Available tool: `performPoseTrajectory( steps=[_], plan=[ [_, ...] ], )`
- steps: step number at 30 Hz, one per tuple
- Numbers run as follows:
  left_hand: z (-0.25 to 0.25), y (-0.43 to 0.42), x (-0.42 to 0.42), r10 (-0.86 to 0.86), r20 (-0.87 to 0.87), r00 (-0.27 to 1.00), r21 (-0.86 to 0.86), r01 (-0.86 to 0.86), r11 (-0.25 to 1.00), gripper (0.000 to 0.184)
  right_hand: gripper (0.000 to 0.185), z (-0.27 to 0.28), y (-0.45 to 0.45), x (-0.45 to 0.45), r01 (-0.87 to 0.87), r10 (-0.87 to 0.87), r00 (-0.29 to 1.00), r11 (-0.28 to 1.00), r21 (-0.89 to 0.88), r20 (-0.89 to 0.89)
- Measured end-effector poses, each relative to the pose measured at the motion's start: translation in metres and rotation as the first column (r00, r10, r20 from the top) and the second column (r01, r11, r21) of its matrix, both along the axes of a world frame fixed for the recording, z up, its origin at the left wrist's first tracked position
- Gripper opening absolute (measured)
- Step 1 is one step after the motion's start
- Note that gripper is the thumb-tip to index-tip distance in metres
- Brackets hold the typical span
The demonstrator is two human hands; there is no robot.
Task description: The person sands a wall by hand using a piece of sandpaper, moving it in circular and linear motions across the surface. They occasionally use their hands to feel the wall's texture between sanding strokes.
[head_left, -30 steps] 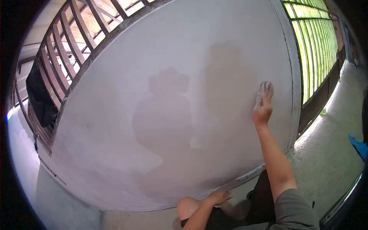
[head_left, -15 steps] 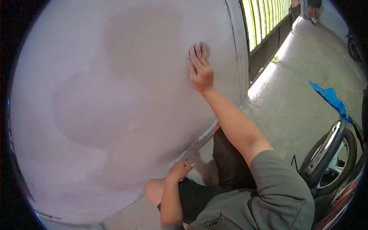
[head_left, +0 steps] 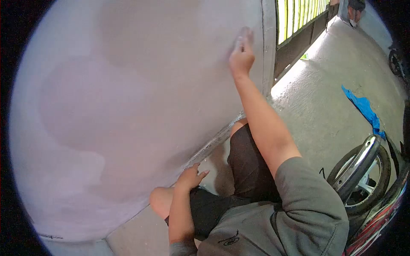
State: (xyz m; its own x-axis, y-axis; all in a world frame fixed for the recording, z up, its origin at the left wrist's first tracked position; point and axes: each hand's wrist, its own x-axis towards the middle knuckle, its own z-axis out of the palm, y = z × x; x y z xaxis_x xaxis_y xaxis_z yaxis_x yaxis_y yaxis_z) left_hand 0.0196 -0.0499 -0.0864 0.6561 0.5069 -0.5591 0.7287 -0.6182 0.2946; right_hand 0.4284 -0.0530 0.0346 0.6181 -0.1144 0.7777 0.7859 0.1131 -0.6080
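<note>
A pale wall with wide, darker grey-brown patches fills the left and middle of the head view. Near its right edge my right hand reaches up against the surface. Its fingertips are smeared by motion, and whatever may lie under them is hidden. Lower down, my left hand hovers by my bent knee, close to the foot of the wall. The thumb and a finger of that hand are spread apart, and nothing shows in it.
Right of the wall stands a barred metal gate. A blue cloth or plastic sheet lies on the concrete floor. A motorbike wheel with its exhaust is close on my right. A person stands at the far end.
My right hand has moved up and to the right across the wall, toward its edge. The left hand remains by the knee, and the view has shifted slightly.
</note>
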Motion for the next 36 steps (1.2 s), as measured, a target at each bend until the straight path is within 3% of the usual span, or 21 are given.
performPoseTrajectory(
  steps=[2,3,5,6,8,11,13,15,18,20,22,23,25,27,29,33,35,36],
  plan=[
    [0.005,-0.002,0.002,0.0,0.019,1.0,0.001,0.0,1.0,0.077,0.045,-0.017,0.004,0.015,0.026,0.058,0.888,0.984,0.177,-0.456],
    [0.009,-0.003,0.002,0.006,0.013,1.0,-0.008,-0.006,1.0,0.077,0.045,-0.016,0.003,0.013,0.028,0.055,0.888,0.985,0.173,-0.456],
    [0.009,-0.002,0.002,0.003,0.002,1.0,-0.02,-0.003,1.0,0.077,0.045,-0.002,-0.002,0.001,0.012,-0.006,0.977,1.0,0.028,-0.215],
    [0.006,0.0,0.001,-0.006,-0.002,1.0,-0.014,0.006,1.0,0.076,0.045,0.012,-0.006,-0.009,0.02,-0.014,0.976,1.0,0.024,-0.218],
    [0.005,0.0,0.001,-0.018,-0.014,1.0,-0.009,0.017,1.0,0.076,0.043,0.039,-0.014,-0.031,-0.05,0.09,0.971,0.983,-0.176,0.224],
    [0.007,-0.002,0.001,-0.002,0.009,1.0,-0.013,0.003,1.0,0.075,0.043,0.023,-0.008,-0.007,0.03,-0.01,0.982,0.994,-0.101,0.188],
    [0.007,-0.003,0.002,0.018,0.044,0.999,-0.023,-0.017,1.0,0.075,0.041,-0.004,-0.003,0.023,0.077,-0.057,0.968,0.995,0.071,-0.245],
    [0.01,-0.003,0.0,0.024,0.032,0.999,-0.012,-0.024,1.0,0.075,0.04,-0.031,-0.008,0.043,0.103,0.01,0.786,0.984,0.147,-0.619],
    [0.011,-0.002,-0.001,0.018,0.015,1.0,-0.011,-0.018,1.0,0.075,0.04,-0.031,-0.01,0.036,0.0,0.123,0.766,0.982,0.191,-0.631],
    [0.011,-0.004,0.0,0.019,0.012,1.0,-0.023,-0.018,1.0,0.075,0.039,0.008,-0.02,0.007,-0.026,0.026,0.975,1.0,0.006,-0.222],
    [0.012,-0.003,0.003,0.007,0.018,1.0,-0.03,-0.006,1.0,0.075,0.039,0.029,-0.012,-0.006,-0.073,0.07,0.973,0.997,0.004,0.219],
    [0.012,-0.003,0.004,0.015,0.015,1.0,-0.034,-0.014,0.999,0.075,0.039,0.027,-0.01,-0.005,-0.081,0.079,0.973,0.997,0.0,0.216],
    [0.009,-0.003,0.003,-0.001,0.063,0.998,-0.015,0.002,1.0,0.075,0.038,0.009,-0.002,0.007,0.07,-0.072,0.979,0.997,0.016,0.189],
    [0.013,-0.004,0.002,0.016,0.058,0.998,-0.011,-0.015,1.0,0.075,0.038,-0.012,-0.005,0.022,0.066,-0.056,0.959,0.997,0.026,-0.279],
    [0.015,-0.006,0.003,0.033,0.054,0.998,-0.018,-0.032,0.999,0.076,0.04,-0.035,-0.009,0.035,0.01,0.188,0.754,0.955,0.297,-0.629],
    [0.012,-0.005,0.0,0.016,0.036,0.999,-0.011,-0.016,1.0,0.075,0.042,-0.039,-0.006,0.042,0.091,0.089,0.735,0.97,0.227,-0.672],
    [0.01,-0.004,0.0,0.009,0.034,0.999,-0.004,-0.009,1.0,0.075,0.041,0.003,-0.02,0.021,-0.019,0.029,0.919,0.999,0.03,-0.394],
    [0.01,-0.004,0.0,0.015,0.051,0.999,-0.004,-0.015,1.0,0.075,0.041,0.012,-0.025,0.023,-0.019,0.029,0.917,0.999,0.028,-0.397]
  ],
)
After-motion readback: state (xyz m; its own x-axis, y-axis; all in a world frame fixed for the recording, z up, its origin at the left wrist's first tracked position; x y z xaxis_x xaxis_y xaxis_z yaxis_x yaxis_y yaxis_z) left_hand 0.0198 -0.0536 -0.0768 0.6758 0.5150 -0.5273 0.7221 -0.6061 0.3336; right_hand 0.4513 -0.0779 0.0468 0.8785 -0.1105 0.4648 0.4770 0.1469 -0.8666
